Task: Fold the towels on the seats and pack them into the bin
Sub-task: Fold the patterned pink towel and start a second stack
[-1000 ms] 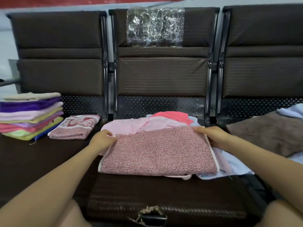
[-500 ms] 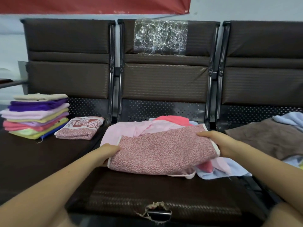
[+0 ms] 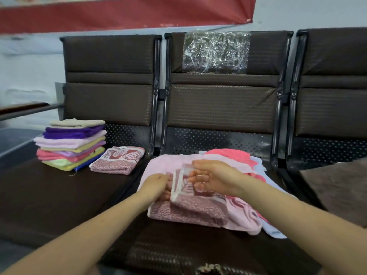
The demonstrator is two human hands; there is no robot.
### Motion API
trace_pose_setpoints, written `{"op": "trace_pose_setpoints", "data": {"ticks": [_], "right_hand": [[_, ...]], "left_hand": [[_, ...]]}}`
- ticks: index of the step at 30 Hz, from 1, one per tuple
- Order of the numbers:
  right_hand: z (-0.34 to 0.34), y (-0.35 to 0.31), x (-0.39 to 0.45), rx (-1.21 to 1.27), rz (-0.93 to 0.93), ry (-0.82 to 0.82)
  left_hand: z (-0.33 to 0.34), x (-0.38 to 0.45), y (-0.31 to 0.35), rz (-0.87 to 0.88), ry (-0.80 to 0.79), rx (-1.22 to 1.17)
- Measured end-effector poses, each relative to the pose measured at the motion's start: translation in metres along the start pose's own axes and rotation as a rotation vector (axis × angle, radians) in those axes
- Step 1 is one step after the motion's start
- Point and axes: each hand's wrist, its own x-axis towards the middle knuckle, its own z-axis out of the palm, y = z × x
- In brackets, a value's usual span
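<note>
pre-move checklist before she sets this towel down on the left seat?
1. Patterned towel folded over: ok, flap doubled across.
2. Left hand grip on the fold edge: ok.
3. Right hand grip on the flap: ok, though blurred.
4. Loose pile clear of the fold: not ok, pink towel lies under it.
5. Space on the left seat beside the stack and folded twin: ok.
6. Bin located: cannot tell, none in view.

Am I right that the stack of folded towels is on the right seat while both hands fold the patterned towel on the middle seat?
Not quite: the head view shows the stack of folded towels on the left seat, not the right. Both the left hand and right hand do fold the patterned towel on the middle seat.
</note>
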Motion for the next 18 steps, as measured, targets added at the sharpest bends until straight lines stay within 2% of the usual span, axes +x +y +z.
{"op": "trace_pose_setpoints", "data": {"ticks": [2, 5, 7, 9, 12, 15, 18], "right_hand": [[-0.012, 0.007, 0.002, -0.164, -0.064, 0.076], [-0.047, 0.021, -0.001, -0.619, -0.136, 0.316], [-0.068, 0.025, -0.004, -0.682, -0.113, 0.402], [-0.078, 0.025, -0.004, -0.691, -0.060, 0.401], [-0.071, 0.025, -0.005, -0.705, 0.022, 0.288], [-0.058, 0.034, 0.002, -0.717, 0.022, 0.228], [-0.045, 0.047, 0.012, -0.733, -0.025, 0.213]], "left_hand": [[0.016, -0.002, 0.005, -0.076, -0.098, -0.044], [0.032, 0.010, 0.001, -0.099, -0.175, -0.020], [0.041, 0.013, -0.002, -0.104, -0.173, 0.008], [0.047, 0.015, -0.001, -0.061, -0.147, 0.058], [0.046, 0.012, 0.017, 0.082, -0.081, 0.065], [0.028, 0.007, 0.030, 0.216, 0.015, 0.245], [0.001, 0.013, 0.019, 0.185, 0.062, 0.505]]}}
